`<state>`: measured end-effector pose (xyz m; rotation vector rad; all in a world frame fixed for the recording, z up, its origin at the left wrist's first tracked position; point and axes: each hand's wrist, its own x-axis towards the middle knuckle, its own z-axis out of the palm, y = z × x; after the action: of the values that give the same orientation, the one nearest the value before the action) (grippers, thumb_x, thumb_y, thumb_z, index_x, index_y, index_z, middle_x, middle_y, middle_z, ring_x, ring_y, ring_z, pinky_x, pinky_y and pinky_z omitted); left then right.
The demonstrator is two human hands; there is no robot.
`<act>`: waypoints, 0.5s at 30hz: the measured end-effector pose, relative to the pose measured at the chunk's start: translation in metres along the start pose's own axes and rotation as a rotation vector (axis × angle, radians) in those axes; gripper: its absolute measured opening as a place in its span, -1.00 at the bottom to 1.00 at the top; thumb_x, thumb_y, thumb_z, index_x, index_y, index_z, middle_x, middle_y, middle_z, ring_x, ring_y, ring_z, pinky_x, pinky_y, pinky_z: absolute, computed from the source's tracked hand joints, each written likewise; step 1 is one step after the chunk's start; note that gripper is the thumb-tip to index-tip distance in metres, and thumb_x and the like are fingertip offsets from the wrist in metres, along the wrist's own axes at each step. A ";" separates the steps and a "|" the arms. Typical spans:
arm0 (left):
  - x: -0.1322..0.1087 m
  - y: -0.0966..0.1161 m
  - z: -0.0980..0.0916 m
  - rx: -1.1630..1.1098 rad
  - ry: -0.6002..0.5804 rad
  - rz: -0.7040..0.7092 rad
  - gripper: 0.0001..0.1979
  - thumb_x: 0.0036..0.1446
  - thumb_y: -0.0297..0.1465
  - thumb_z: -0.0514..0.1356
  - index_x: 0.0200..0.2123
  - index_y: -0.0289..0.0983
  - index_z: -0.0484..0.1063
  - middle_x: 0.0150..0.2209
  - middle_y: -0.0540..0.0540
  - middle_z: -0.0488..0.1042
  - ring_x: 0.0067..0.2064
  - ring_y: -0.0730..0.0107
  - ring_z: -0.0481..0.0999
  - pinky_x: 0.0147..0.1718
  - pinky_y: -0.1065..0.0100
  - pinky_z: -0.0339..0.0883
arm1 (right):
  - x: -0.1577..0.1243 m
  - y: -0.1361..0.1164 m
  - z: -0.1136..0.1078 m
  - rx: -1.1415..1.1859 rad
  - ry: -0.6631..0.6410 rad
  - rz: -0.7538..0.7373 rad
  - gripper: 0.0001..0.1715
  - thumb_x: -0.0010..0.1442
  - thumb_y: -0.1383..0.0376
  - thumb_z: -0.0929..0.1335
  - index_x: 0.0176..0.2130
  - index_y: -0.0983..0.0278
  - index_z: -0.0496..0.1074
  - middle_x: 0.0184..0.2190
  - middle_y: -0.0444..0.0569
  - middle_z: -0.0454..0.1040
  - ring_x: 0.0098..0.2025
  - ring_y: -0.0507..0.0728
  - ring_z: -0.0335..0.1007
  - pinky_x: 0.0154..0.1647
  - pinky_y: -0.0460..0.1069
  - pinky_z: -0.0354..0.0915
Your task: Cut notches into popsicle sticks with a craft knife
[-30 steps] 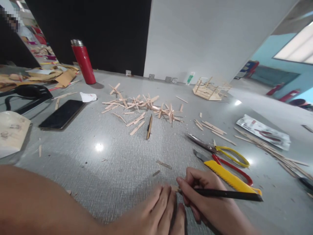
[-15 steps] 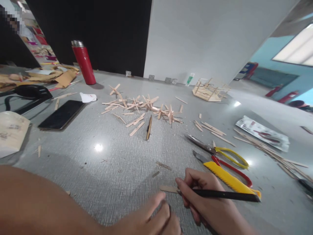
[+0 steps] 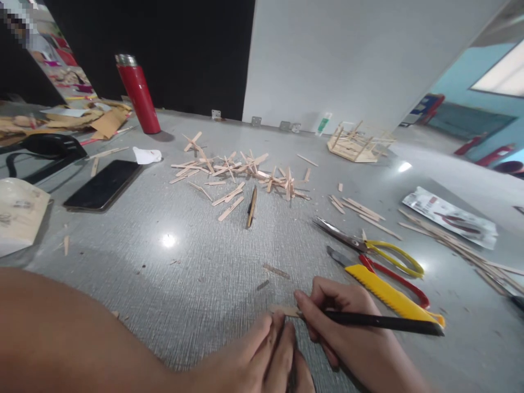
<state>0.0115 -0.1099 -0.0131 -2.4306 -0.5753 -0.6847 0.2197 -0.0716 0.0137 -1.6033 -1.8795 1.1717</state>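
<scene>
My right hand (image 3: 346, 322) is closed around a slim black pen-like tool (image 3: 380, 322), held in a writing grip. Its tip meets a flat wooden craft stick (image 3: 289, 311) low over the table; I cannot tell whether it is a pencil or a blade. From the left, my left hand (image 3: 270, 355) presses its thumb and fingertips onto the stick's other end, fingers close together. Just beyond the hands lie two thin wood scraps, one a brownish sliver (image 3: 276, 271). Right of my right hand are a yellow utility knife (image 3: 388, 292) and scissors (image 3: 393, 256) with yellow and red handles.
A pile of craft sticks (image 3: 245, 169) covers the table's middle. Behind stand a red bottle (image 3: 139, 98) and a small wooden frame model (image 3: 356, 144). A phone (image 3: 104, 185) lies left; long thin sticks (image 3: 462, 245) and a white packet (image 3: 450, 217) lie right.
My left fingers have moved up and onto the craft stick's end, which was uncovered before. My right hand keeps its grip on the black tool. The view has shifted slightly.
</scene>
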 end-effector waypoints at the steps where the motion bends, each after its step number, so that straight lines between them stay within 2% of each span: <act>1: 0.000 0.000 0.000 -0.002 0.001 -0.002 -0.79 0.36 -0.55 0.02 -0.14 -0.36 0.46 -0.14 -0.18 0.67 -0.09 0.24 0.68 -0.03 0.29 0.49 | 0.000 0.000 0.000 0.004 0.001 -0.002 -0.50 0.28 0.10 0.44 -0.55 0.20 0.22 -0.75 -0.29 0.18 -0.73 -0.06 0.13 -0.68 -0.12 0.00; 15: 0.000 0.000 -0.001 -0.006 -0.014 0.016 -0.81 0.30 -0.57 0.05 -0.16 -0.38 0.46 -0.13 -0.21 0.67 -0.09 0.20 0.67 -0.05 0.24 0.48 | 0.000 0.004 0.001 -0.005 0.002 0.000 -0.48 0.31 0.04 0.40 -0.55 0.19 0.22 -0.76 -0.28 0.18 -0.73 -0.06 0.11 -0.68 -0.12 0.03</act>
<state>0.0110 -0.1101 -0.0124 -2.4447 -0.5589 -0.6645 0.2208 -0.0720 0.0098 -1.6064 -1.8832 1.1659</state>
